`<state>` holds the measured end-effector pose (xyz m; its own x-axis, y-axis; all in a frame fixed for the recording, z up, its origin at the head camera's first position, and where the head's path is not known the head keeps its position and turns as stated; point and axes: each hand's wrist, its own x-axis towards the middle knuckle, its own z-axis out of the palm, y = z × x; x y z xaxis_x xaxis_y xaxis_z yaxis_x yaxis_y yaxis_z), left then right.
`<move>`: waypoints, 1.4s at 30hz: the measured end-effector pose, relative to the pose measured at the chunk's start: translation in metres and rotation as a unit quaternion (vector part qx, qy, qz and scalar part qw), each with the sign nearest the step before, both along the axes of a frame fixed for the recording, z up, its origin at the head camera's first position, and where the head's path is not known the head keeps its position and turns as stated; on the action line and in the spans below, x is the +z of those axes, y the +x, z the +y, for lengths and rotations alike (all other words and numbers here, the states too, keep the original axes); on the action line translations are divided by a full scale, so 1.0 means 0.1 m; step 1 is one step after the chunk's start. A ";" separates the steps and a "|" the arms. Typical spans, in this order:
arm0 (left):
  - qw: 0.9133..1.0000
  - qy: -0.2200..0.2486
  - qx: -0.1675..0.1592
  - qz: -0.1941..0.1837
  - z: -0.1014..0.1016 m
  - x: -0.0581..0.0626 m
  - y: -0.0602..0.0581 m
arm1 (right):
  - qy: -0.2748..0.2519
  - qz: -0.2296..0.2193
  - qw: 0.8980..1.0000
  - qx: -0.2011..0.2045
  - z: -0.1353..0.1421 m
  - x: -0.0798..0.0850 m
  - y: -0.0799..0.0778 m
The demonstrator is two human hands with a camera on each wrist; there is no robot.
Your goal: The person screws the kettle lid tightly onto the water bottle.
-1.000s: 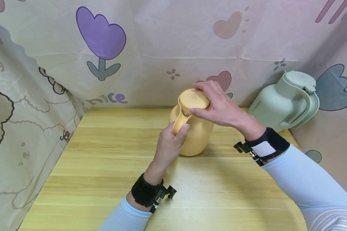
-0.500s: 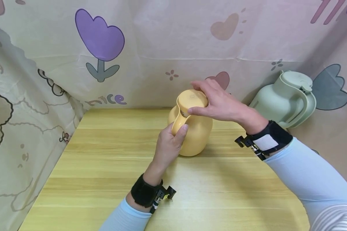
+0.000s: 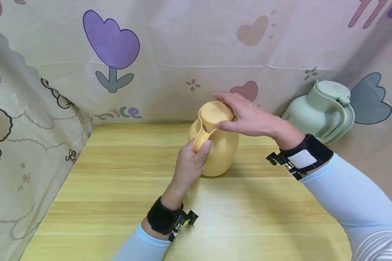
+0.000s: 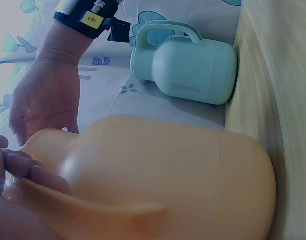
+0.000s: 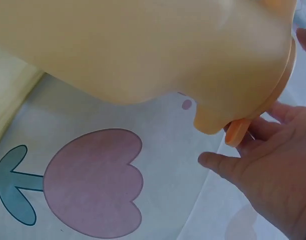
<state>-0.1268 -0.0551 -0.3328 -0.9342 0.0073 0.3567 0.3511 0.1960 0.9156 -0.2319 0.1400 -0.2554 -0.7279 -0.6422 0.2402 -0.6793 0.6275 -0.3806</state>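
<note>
A yellow thermos jug (image 3: 220, 156) stands upright on the wooden table. My left hand (image 3: 188, 163) grips its handle (image 3: 200, 139), thumb on top; the left wrist view shows curled fingers (image 4: 35, 172) near the handle's upper end. Over the jug's mouth sits a round yellow lid (image 3: 216, 112). My right hand (image 3: 248, 115) spans that lid, thumb at its near edge and fingers behind it. From the right wrist view, several fingers of the right hand (image 5: 273, 165) reach the lid's rim beside an orange tab (image 5: 236, 132), while one finger extends apart from the jug.
A pale green thermos jug (image 3: 317, 108) stands at the table's back right corner, beyond my right forearm. Patterned cloth (image 3: 170, 43) hangs behind the wooden table (image 3: 117, 174) and along its sides.
My right hand has shifted slightly around the lid, its thumb now a little farther right along the lid's edge. The left hand keeps its hold on the handle. The head view drifts slightly.
</note>
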 end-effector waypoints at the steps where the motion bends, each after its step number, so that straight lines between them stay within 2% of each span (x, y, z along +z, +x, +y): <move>1: 1.000 0.001 0.000 0.001 0.00 0.00 0.00 | 0.000 -0.002 1.000 0.002 0.00 0.00 0.00; 4: 1.000 0.002 -0.002 0.004 0.00 -0.01 -0.01 | 0.000 0.004 1.000 -0.009 -0.02 0.01 -0.01; 10: 1.000 0.003 -0.004 0.001 0.00 -0.01 -0.01 | 0.010 0.018 0.997 -0.080 -0.11 -0.02 0.00; 13: 1.000 0.002 -0.004 0.003 0.00 0.00 0.00 | 0.020 0.026 0.995 -0.094 -0.13 -0.02 0.01; 18: 1.000 0.000 -0.001 0.008 0.00 0.00 0.00 | 0.026 0.022 0.997 -0.068 -0.11 0.00 0.01; 24: 1.000 -0.002 0.007 0.003 0.00 -0.23 -0.15 | 0.024 -0.003 0.999 -0.024 -0.09 0.05 0.04; 25: 1.000 -0.001 0.007 0.003 0.00 -0.28 -0.18 | 0.024 -0.006 0.999 -0.023 -0.09 0.05 0.04; 27: 1.000 0.000 0.003 0.006 0.00 -0.31 -0.19 | 0.023 -0.007 0.999 -0.029 -0.10 0.05 0.05; 35: 1.000 0.000 -0.007 0.016 -0.02 -0.31 -0.20 | 0.023 0.006 0.996 -0.089 -0.17 -0.02 0.04; 38: 1.000 -0.002 -0.008 0.017 -0.02 -0.31 -0.20 | 0.024 0.013 0.995 -0.091 -0.17 -0.04 0.04; 42: 1.000 -0.008 -0.002 0.018 -0.02 -0.32 -0.20 | 0.021 0.011 0.997 -0.070 -0.16 -0.03 0.05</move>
<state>-0.1464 -0.0570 -0.3646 -0.9208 0.0177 0.3897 0.3846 0.2087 0.8992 -0.2272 0.1243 -0.2588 -0.8060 -0.5446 0.2320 -0.5918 0.7314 -0.3389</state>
